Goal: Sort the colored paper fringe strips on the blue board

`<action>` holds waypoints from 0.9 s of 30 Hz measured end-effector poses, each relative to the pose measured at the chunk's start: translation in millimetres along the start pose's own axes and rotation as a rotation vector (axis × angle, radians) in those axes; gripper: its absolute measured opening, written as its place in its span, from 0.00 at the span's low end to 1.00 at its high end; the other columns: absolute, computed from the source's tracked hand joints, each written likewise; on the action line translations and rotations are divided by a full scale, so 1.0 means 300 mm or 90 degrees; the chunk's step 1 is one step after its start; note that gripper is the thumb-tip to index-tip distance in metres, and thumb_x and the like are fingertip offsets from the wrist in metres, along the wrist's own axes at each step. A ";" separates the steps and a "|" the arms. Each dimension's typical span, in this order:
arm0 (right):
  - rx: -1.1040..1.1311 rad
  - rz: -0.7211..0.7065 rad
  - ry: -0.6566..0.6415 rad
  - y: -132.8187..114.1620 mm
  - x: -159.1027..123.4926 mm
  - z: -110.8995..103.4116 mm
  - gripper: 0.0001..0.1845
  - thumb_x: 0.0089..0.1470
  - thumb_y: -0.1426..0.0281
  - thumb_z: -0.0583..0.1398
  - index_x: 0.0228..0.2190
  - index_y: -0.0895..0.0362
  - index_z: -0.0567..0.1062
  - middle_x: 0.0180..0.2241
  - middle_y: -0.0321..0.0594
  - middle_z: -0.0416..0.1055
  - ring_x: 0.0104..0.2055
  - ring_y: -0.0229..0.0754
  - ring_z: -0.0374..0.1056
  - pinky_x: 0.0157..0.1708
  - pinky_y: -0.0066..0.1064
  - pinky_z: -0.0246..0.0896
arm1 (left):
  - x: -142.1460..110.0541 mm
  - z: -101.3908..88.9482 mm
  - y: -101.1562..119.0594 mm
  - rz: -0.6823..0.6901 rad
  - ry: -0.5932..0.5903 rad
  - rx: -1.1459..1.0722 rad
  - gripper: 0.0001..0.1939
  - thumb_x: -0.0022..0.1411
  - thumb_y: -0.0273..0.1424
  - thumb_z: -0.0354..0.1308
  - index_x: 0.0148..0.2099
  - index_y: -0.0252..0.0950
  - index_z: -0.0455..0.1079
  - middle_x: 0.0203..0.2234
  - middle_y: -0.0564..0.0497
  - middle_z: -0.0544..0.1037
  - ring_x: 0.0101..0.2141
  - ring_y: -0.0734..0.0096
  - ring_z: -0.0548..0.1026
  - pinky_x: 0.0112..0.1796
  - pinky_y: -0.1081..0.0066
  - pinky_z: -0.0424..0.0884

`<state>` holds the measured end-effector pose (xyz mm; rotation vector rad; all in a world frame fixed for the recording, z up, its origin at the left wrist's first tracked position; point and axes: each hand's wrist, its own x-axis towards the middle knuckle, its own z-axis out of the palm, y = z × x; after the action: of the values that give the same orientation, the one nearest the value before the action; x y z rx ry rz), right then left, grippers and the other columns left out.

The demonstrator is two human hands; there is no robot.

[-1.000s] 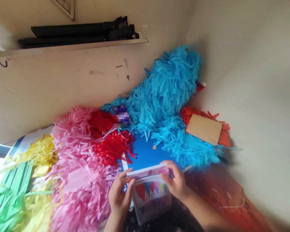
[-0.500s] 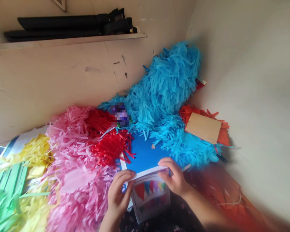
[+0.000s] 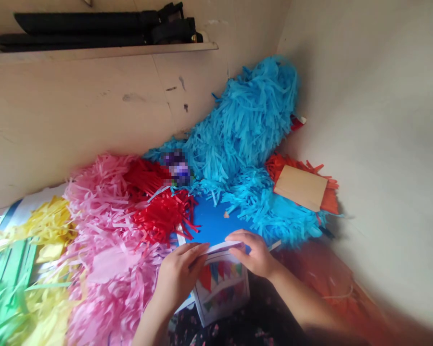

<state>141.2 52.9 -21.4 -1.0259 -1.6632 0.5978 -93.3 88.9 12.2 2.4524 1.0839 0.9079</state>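
Green paper strips are seen at far left, with yellow paper fringe beside them, then a heap of pink paper fringe and red paper fringe. The left hand is closed lightly, its fingers nearly straight and laid over the top edge of a white card printed with coloured bunting. The same edge is gripped by the right hand, its fingers curled. The card is thus held between both hands, above dark floral cloth, with its top edge against a blue sheet. A narrow white strip appears turned over along that edge, though whether a fold is complete cannot be told; the printed face is left exposed below. Turquoise paper fringe is heaped further right, with a tan card on orange paper fringe.
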 end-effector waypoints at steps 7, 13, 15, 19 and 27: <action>0.021 -0.032 0.025 0.015 0.001 0.005 0.12 0.57 0.76 0.62 0.42 0.53 0.76 0.40 0.44 0.79 0.44 0.43 0.76 0.44 0.33 0.73 | 0.029 -0.003 0.016 0.065 0.000 0.108 0.13 0.69 0.33 0.52 0.41 0.40 0.79 0.32 0.51 0.84 0.30 0.68 0.82 0.29 0.72 0.77; 0.025 -0.051 0.013 0.024 -0.004 0.011 0.10 0.57 0.78 0.60 0.40 0.54 0.76 0.39 0.44 0.79 0.43 0.43 0.76 0.43 0.34 0.73 | 0.014 0.007 0.031 0.114 0.045 0.157 0.12 0.68 0.28 0.52 0.41 0.38 0.78 0.33 0.50 0.84 0.32 0.67 0.81 0.32 0.71 0.78; 0.029 -0.057 0.003 0.021 -0.002 0.008 0.09 0.58 0.77 0.59 0.39 0.54 0.76 0.39 0.44 0.79 0.43 0.43 0.76 0.43 0.34 0.73 | 0.005 0.012 0.037 0.122 0.049 0.173 0.12 0.67 0.26 0.51 0.41 0.39 0.78 0.34 0.50 0.84 0.32 0.67 0.81 0.32 0.70 0.78; 0.051 -0.043 -0.016 0.001 0.005 -0.006 0.07 0.56 0.71 0.64 0.39 0.55 0.75 0.40 0.45 0.79 0.44 0.45 0.76 0.44 0.36 0.72 | -0.020 0.018 0.047 0.088 0.018 0.165 0.11 0.67 0.30 0.54 0.47 0.39 0.76 0.38 0.47 0.83 0.34 0.65 0.81 0.33 0.70 0.78; 0.100 -0.007 0.000 -0.031 0.008 0.006 0.02 0.59 0.72 0.62 0.36 0.55 0.75 0.38 0.44 0.79 0.42 0.43 0.76 0.42 0.34 0.72 | -0.055 0.036 0.061 -0.062 0.058 -0.066 0.11 0.66 0.29 0.56 0.46 0.42 0.78 0.37 0.48 0.81 0.36 0.68 0.80 0.37 0.72 0.77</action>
<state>136.3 50.4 -13.5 -0.9019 -1.5939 0.7099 -84.6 64.0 6.2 2.2734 1.1464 1.0267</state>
